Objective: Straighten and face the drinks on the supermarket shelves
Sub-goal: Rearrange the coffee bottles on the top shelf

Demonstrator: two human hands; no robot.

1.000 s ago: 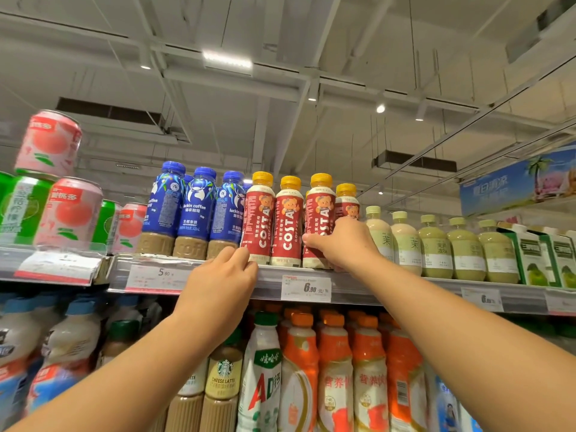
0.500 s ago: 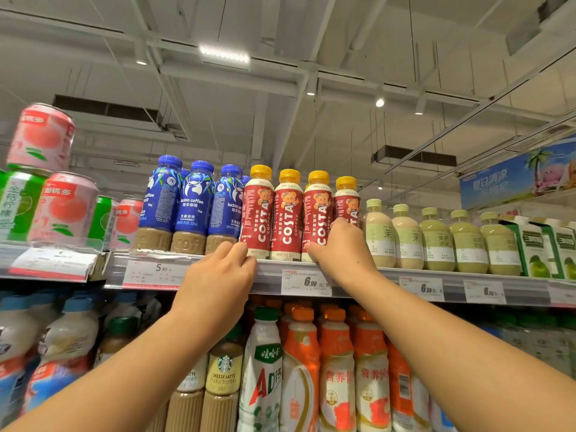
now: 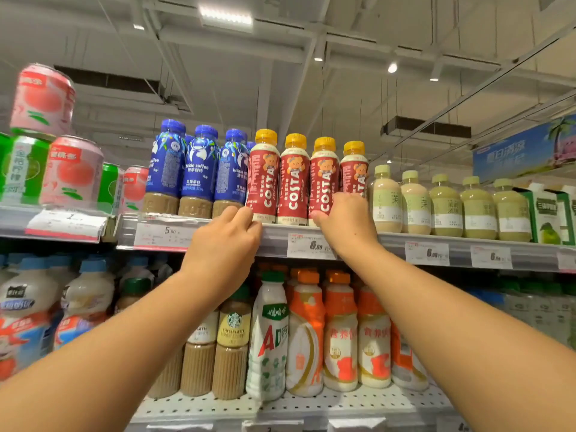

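Several red Costa coffee bottles (image 3: 293, 179) with yellow caps stand in a row on the top shelf (image 3: 274, 241), labels facing me. My right hand (image 3: 344, 224) is closed around the bases at the row's right end. Its thumb lies on the third bottle (image 3: 324, 173) and its fingers cover the foot of the fourth bottle (image 3: 353, 166). My left hand (image 3: 224, 244) rests on the shelf's front edge, fingers curled, fingertips touching the base of the leftmost Costa bottle (image 3: 263, 176). Its thumb is hidden.
Blue Luckin coffee bottles (image 3: 198, 169) stand left of the Costa row, stacked pink and green cans (image 3: 46, 151) further left. Pale green tea bottles (image 3: 445, 204) and cartons stand to the right. The lower shelf holds Starbucks, AD and orange-capped bottles (image 3: 305, 335). Price tags (image 3: 311, 244) line the rail.
My right hand has slid right from the third Costa bottle toward the fourth, which now stands in line with the others. My left hand stays at the shelf edge.
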